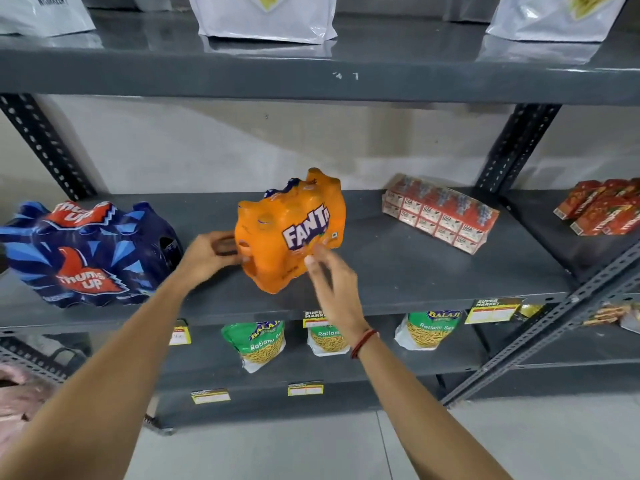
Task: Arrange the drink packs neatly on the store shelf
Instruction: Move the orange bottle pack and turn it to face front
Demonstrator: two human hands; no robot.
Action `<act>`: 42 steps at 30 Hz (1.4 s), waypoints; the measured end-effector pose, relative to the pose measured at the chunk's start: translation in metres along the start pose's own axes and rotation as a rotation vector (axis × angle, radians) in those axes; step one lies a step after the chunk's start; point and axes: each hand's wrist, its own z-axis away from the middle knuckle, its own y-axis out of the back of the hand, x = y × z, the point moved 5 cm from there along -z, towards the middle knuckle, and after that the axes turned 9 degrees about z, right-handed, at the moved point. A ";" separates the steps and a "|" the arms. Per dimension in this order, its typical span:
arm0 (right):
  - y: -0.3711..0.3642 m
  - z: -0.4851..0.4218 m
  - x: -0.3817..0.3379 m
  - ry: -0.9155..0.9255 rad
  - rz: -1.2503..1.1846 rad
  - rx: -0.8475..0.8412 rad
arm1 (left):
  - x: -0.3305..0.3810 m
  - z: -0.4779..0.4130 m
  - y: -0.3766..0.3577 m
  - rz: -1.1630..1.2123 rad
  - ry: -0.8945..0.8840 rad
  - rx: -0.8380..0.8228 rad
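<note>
An orange Fanta pack (291,230) lies tilted in the middle of the grey shelf (398,268). My left hand (207,256) grips its left end, fingers curled at the wrap's opening. My right hand (329,282) is at the pack's front right corner with its fingers spread, just touching or a little off the wrap. A blue Thums Up pack (86,252) lies to the left on the same shelf. A red shrink-wrapped pack of juice cartons (440,213) lies at the back right.
More red cartons (602,209) sit on the neighbouring shelf at the far right. White bags (266,15) stand on the shelf above. Green snack bags (256,341) stand on the shelf below, behind yellow price tags (491,310). Perforated uprights (512,150) frame the bay.
</note>
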 end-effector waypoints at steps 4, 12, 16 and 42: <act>0.042 -0.047 0.028 -0.206 -0.018 0.286 | -0.012 0.040 -0.008 0.126 -0.031 0.572; 0.012 -0.104 0.051 -0.415 -0.177 -0.231 | -0.004 0.042 -0.058 0.148 -0.065 0.400; 0.009 -0.086 0.056 -0.409 -0.117 -0.067 | -0.006 0.036 -0.050 0.149 -0.044 0.322; 0.021 -0.008 0.032 -0.314 0.038 0.059 | -0.014 0.078 -0.035 0.101 -0.051 0.210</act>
